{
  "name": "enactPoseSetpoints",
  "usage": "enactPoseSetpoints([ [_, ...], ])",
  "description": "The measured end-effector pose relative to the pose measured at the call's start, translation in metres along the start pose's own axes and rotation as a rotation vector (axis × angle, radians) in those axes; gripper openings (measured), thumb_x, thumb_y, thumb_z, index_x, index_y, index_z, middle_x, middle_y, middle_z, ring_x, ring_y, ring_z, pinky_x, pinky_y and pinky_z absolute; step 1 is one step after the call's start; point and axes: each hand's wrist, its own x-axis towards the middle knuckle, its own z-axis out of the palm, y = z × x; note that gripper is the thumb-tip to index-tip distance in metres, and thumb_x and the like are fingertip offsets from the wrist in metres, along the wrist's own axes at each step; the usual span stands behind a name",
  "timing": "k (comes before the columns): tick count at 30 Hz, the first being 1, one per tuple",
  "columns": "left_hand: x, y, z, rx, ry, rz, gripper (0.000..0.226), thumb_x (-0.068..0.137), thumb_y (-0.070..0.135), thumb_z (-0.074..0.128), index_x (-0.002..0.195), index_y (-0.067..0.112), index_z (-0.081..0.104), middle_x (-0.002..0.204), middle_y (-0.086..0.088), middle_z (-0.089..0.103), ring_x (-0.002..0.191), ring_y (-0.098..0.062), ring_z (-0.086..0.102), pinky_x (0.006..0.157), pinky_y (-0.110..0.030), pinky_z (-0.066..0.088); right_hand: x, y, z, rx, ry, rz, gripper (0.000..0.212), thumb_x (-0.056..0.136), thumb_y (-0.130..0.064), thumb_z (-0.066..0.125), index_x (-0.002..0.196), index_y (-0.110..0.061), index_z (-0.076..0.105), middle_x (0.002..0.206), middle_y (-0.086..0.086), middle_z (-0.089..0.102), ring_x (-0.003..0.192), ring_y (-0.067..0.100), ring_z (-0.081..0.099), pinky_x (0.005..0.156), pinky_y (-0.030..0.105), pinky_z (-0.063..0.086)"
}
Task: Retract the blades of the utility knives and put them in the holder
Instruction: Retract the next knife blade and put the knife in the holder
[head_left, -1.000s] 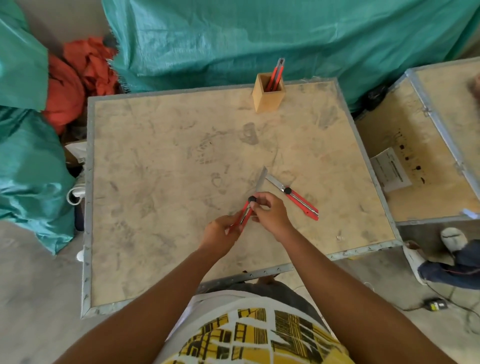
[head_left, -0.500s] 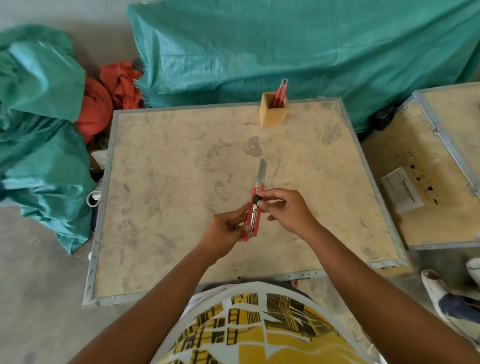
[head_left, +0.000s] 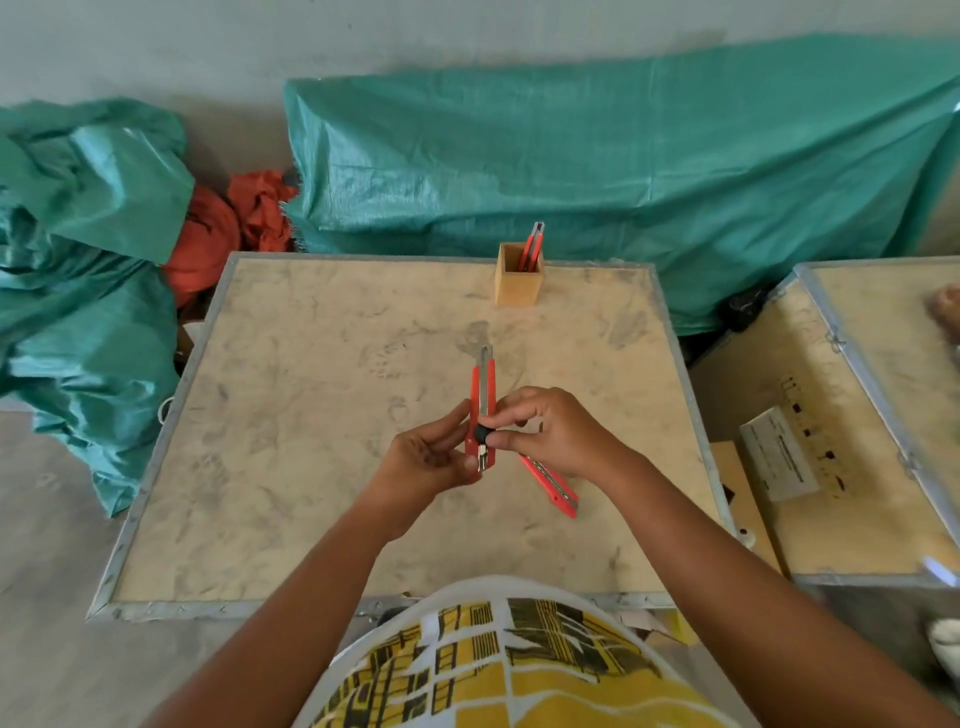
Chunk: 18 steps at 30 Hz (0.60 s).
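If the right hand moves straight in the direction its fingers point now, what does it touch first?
The right hand points leftward, fingertips already on the black slider of the held utility knife. Just beyond is the left hand, though depth is uncertain.

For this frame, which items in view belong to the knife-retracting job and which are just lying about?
Part of the job:
- held utility knife, in left hand and right hand
- second utility knife lying on the table
- wooden holder with knives in it

Just lying about:
- green tarps
- orange cloth
- neighbouring crate with a paper label
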Motion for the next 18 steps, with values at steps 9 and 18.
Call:
enactPoseSetpoints([
  [9, 0.007, 0.015, 0.020, 0.106, 0.039, 0.085, 0.074, 0.079, -0.017, 0.069, 0.137, 0.026, 0.055, 0.120, 0.000, 0.074, 0.080, -0.018, 0.062, 0.089, -0.043, 0.059, -0.002, -0.011, -0.024, -0.112, -0.016, -0.087, 0.026, 0.084, -0.022, 0.082, 0.106, -0.036, 0.078, 0.101, -0.019, 0.062, 0.088, -0.008, 0.055, 0.076, 0.006, 0.042],
  [18, 0.011, 0.028, 0.012, 0.209, 0.050, 0.125, 0.076, 0.079, -0.013, 0.073, 0.142, 0.023, 0.051, 0.128, 0.000, 0.070, 0.073, -0.011, 0.063, 0.086, -0.043, 0.060, 0.003, -0.018, -0.016, -0.115, 0.127, -0.166, 0.026, 0.076, -0.027, 0.088, 0.100, -0.030, 0.078, 0.102, -0.012, 0.068, 0.087, -0.004, 0.055, 0.073, 0.007, 0.040],
])
